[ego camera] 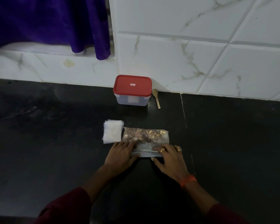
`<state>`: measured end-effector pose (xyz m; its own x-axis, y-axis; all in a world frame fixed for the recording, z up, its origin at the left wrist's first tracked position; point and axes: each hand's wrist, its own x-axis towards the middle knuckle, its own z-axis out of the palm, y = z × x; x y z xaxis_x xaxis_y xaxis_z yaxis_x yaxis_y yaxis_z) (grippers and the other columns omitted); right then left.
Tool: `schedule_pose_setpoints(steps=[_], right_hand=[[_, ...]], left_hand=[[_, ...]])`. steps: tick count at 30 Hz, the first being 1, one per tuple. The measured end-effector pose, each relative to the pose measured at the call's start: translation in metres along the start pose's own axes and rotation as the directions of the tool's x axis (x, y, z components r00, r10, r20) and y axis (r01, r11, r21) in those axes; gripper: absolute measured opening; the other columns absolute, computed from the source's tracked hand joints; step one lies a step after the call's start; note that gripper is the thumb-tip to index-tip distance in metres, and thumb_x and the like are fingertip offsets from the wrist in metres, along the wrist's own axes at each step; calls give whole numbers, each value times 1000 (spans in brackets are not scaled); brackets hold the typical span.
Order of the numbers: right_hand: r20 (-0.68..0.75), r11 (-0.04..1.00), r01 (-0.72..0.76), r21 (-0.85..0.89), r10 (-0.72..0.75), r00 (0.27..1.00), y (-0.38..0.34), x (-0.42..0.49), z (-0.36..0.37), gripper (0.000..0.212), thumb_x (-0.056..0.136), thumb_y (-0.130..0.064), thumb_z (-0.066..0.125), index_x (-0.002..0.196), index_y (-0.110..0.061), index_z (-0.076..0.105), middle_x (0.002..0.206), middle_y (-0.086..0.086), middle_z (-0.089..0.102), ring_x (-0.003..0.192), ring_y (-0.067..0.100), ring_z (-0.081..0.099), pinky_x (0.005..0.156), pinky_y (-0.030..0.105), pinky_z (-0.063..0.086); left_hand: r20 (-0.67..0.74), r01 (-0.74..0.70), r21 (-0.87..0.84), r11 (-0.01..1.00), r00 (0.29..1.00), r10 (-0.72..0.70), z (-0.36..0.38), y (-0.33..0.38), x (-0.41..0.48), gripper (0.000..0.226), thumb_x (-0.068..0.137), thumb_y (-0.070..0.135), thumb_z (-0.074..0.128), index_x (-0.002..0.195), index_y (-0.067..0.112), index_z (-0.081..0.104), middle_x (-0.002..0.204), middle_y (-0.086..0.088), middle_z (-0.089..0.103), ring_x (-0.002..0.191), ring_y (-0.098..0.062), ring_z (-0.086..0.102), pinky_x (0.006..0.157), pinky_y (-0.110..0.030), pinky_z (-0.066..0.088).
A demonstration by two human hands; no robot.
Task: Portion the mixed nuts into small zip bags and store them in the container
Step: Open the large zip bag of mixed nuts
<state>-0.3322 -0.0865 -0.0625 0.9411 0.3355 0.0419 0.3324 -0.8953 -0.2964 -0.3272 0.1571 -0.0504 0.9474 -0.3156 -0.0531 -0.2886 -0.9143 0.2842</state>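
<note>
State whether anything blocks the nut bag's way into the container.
Yes: the red lid sits closed on the container, so it must come off first. The left hand and right hand rest on the nut bag. The small zip bags lie left of it, the spoon right of the container, both off the path.

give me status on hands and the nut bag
Left hand and right hand rest on near end of clear plastic bag of mixed nuts. Red-lidded clear container shut. Nothing blocking.

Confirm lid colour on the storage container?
Red. The lid sits on the clear container by the wall; the head view shows it plainly.
</note>
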Motion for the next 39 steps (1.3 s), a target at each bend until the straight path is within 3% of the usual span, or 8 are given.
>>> schedule_pose_setpoints(steps=[3, 9, 13, 17, 21, 29, 36, 39], right_hand=[[1, 997, -43, 62, 43, 999, -8, -10, 3, 40, 97, -57, 39, 120, -38, 65, 119, -15, 58, 116, 5, 51, 107, 36, 32], [-45, 994, -103, 35, 104, 994, -20, -20, 14, 34, 94, -53, 44, 97, -34, 73, 99, -15, 61, 97, 7, 55, 96, 36, 36], [-25, 986, -158, 58, 160, 987, -32, -27, 16, 24, 93, -51, 52, 92, -34, 70, 93, -18, 65, 94, 4, 59, 97, 34, 31], [-15, 973, -203, 110, 206, 978, -47, -29, 21, 16, 86, -49, 63, 96, -38, 70, 97, -19, 67, 97, 4, 60, 96, 35, 32], [-50, 963, -228, 141, 236, 970, -63, -27, 26, 18, 83, -52, 64, 90, -38, 71, 100, -17, 67, 102, 6, 60, 97, 34, 29], [66, 966, -220, 134, 213, 975, -73, -21, 20, 28, 81, -63, 65, 88, -37, 72, 58, -19, 45, 69, -1, 52, 92, 35, 36], [172, 975, -151, 165, 122, 978, -83, -20, 13, 21, 88, -53, 64, 101, -38, 70, 83, -19, 58, 87, 2, 56, 98, 36, 34], [160, 959, -181, 219, 148, 976, -85, -19, 8, 15, 89, -48, 67, 97, -36, 72, 91, -16, 64, 93, 7, 61, 91, 34, 42]], left_hand=[[2, 20, 22, 1000, 1000, -21, 1, 0, -12, 49, 94, 57, 25, 114, 31, 62, 116, 4, 65, 110, -18, 57, 98, -36, 40], [-128, 77, 34, 996, 989, -72, 10, -3, -31, 25, 91, 49, 58, 96, 26, 67, 110, 1, 59, 100, -20, 56, 87, -37, 46], [-95, 91, 27, 995, 992, -88, 13, -5, -43, 23, 89, 48, 59, 100, 29, 66, 109, 6, 64, 99, -17, 59, 95, -40, 39], [-65, 125, -8, 992, 990, -125, 10, -2, -45, 21, 82, 45, 70, 98, 32, 67, 97, 9, 66, 92, -18, 61, 88, -38, 38], [-15, 87, -21, 996, 996, -87, 11, -5, -47, 24, 89, 54, 60, 101, 34, 66, 102, 11, 63, 98, -13, 57, 90, -35, 35], [-45, 55, -66, 996, 997, -58, 11, -10, -56, 25, 88, 58, 59, 96, 36, 67, 102, 15, 65, 96, -9, 60, 89, -35, 36], [11, -149, 78, 986, 989, 148, 13, -12, -52, 23, 86, 48, 55, 88, 32, 71, 92, 10, 66, 82, -15, 64, 74, -35, 47], [-5, -101, 19, 995, 995, 101, 7, -9, -47, 25, 89, 47, 49, 90, 31, 68, 95, 11, 66, 87, -13, 62, 76, -33, 47]])
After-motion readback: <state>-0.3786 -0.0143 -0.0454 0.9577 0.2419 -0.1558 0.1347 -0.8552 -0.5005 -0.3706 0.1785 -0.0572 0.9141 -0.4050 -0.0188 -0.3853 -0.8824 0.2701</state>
